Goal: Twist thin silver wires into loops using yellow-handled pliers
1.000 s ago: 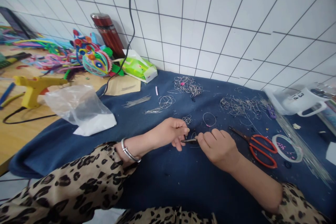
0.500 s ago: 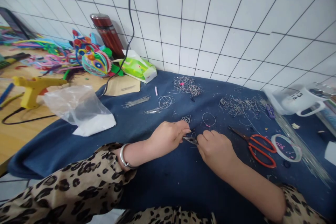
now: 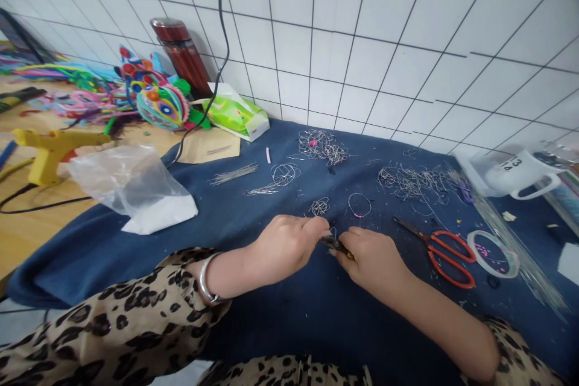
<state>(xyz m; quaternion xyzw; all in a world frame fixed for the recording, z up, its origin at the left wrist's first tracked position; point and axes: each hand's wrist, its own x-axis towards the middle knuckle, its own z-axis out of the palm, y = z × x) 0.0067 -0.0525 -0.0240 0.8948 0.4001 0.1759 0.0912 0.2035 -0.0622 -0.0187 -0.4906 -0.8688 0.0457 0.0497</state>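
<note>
My right hand (image 3: 373, 256) is closed round small pliers (image 3: 333, 243), whose dark jaws point left and whose handle shows a bit of yellow. My left hand (image 3: 289, 244), with a silver bangle at the wrist, is closed in a pinch right at the jaws. A thin wire (image 3: 333, 232) loops up between the two hands; its ends are hidden by my fingers. Just beyond lie a small tangle of wire (image 3: 320, 206) and a wire ring (image 3: 359, 205) with a pink bit on it.
Orange-handled scissors (image 3: 452, 256) and a round dish of pink beads (image 3: 471, 247) lie to the right, by long straight wires (image 3: 520, 247). Wire heaps (image 3: 409, 182) spread on the blue cloth (image 3: 280, 313). A plastic bag (image 3: 131, 181) and yellow glue gun (image 3: 45, 157) are left.
The pliers have turned in my right hand, so the yellow on the handle now shows. My left fingers have shifted slightly closer over the jaws.
</note>
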